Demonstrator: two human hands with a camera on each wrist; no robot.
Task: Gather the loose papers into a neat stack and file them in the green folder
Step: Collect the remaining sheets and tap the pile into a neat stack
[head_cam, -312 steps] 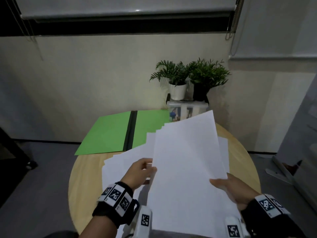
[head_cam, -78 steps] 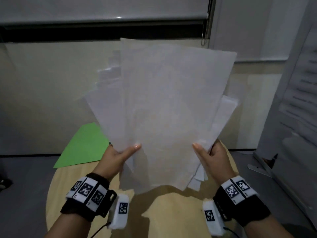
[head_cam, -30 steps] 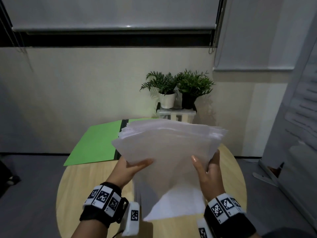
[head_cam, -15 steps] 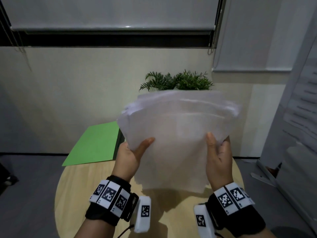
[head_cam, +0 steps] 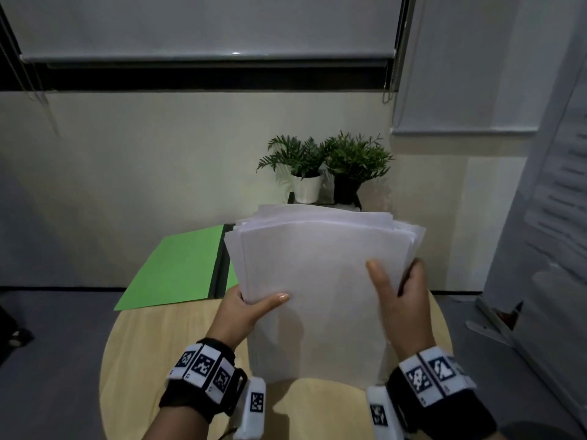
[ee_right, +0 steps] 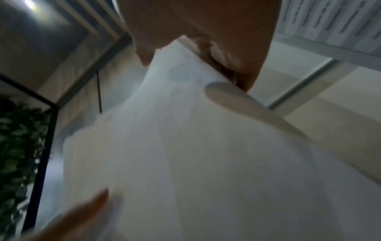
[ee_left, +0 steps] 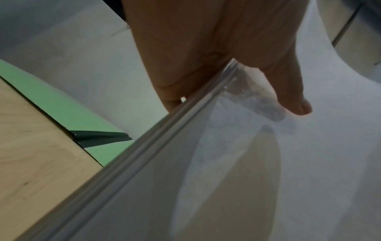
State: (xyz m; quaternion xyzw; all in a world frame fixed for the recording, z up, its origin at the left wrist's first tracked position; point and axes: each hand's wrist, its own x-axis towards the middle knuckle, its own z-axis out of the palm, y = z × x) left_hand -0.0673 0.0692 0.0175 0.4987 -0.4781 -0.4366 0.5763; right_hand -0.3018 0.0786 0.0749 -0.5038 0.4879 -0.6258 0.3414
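Observation:
I hold a thick stack of white papers [head_cam: 320, 281] upright over the round wooden table [head_cam: 152, 354], its bottom edge down near the tabletop. My left hand [head_cam: 251, 309] grips the stack's left edge, thumb across the front sheet. My right hand [head_cam: 397, 290] grips the right edge the same way. The top edges of the sheets are still slightly uneven. The green folder [head_cam: 178, 268] lies open at the table's far left, behind the stack, its dark spine [head_cam: 220, 265] partly hidden. In the left wrist view the papers [ee_left: 268, 163] pass between thumb and fingers, with the folder [ee_left: 62, 107] beyond.
Two potted plants [head_cam: 327, 163] stand on a small box at the table's back edge, just behind the papers. A wall with a roller blind lies beyond. A white panel [head_cam: 546, 217] leans at the right. The folder overhangs the table's left rim.
The stack has come down from chest height toward the table, uncovering the plant pots. Both hands keep their grip on the side edges.

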